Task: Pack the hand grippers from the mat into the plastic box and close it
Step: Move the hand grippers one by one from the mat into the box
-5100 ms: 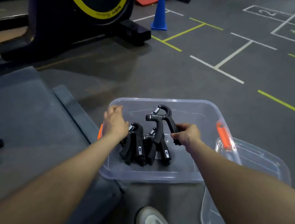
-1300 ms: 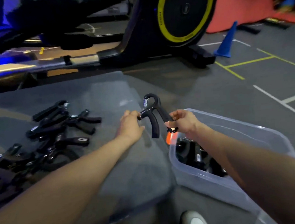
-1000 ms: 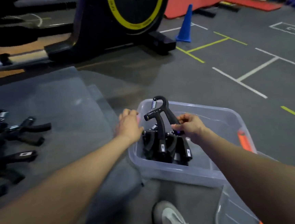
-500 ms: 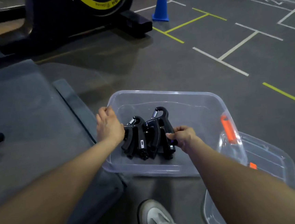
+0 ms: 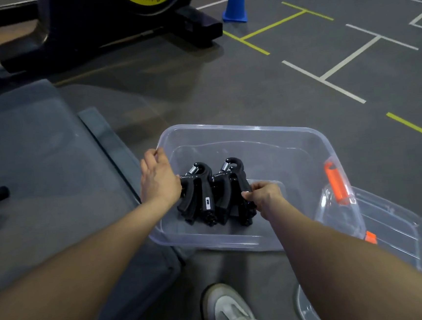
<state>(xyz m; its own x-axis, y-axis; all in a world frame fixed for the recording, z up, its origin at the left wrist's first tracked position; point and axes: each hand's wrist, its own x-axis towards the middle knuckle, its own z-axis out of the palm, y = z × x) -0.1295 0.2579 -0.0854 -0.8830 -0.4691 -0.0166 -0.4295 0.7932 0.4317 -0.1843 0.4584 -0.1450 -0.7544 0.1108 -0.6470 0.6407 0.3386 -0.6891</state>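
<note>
Looking down from the head camera, both bare arms reach into the clear plastic box (image 5: 248,131) on the dark gym floor (image 5: 249,85). Standing on end in the near-left part of the box is a tight row of black hand grippers (image 5: 207,193), their coiled springs and looped tops pointing toward twelve o'clock. The right hand (image 5: 265,197) sits at the three o'clock end of that row, fingers curled and pinching the handle of the outermost gripper. The left hand (image 5: 158,181) is at the nine o'clock end, against the box's left wall; its back faces the camera and its fingers reach down beside the first gripper, but whether they clasp it or merely press against it I cannot tell. An orange latch (image 5: 336,184) stands on the box's right end. Just beyond it, at four o'clock, the clear lid (image 5: 400,235) lies on the floor, partly tucked under the box's corner, with a second orange clip (image 5: 370,237) showing. The grey mat (image 5: 40,174) spreads out at nine o'clock, touching the box's left side, with a few dark shapes at its far left edge, too cropped to identify. A white shoe (image 5: 231,311) pokes in at six o'clock. Up at twelve o'clock, an exercise bike (image 5: 106,23) with a yellow-ringed wheel, and a blue cone (image 5: 234,3) at one o'clock among painted floor lines.
</note>
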